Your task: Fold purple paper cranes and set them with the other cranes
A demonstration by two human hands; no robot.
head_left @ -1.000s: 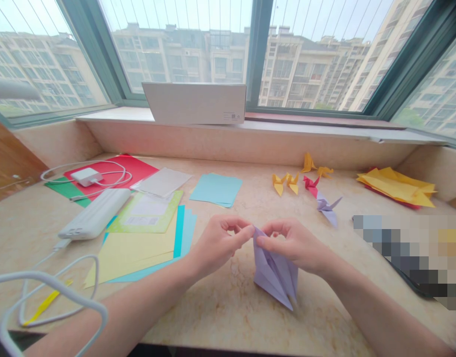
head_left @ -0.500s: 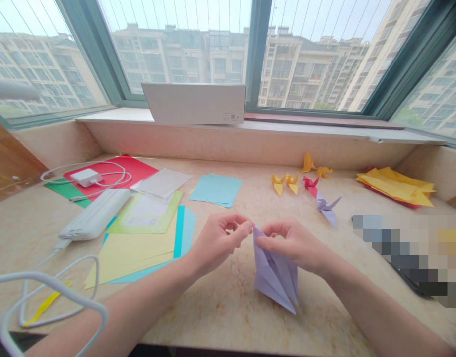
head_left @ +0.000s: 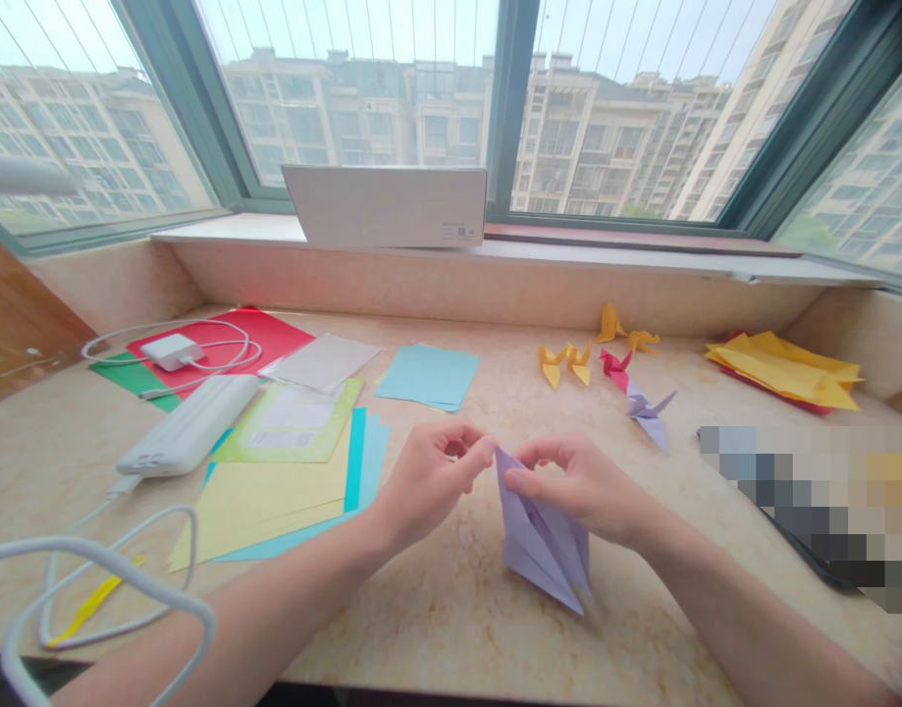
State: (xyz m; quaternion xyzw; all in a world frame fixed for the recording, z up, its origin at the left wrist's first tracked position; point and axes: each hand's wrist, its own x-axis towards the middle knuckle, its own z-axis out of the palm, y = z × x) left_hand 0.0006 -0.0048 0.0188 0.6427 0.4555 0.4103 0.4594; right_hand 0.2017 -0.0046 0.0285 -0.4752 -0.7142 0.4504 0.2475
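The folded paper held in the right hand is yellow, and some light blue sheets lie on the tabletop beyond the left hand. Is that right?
Not quite: the folded paper held in the right hand is pale purple, as the head view shows. Some light blue sheets do lie on the tabletop beyond the left hand.

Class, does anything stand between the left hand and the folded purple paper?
Nothing visible does: the left hand reaches the top point of the folded purple paper, which the right hand holds.
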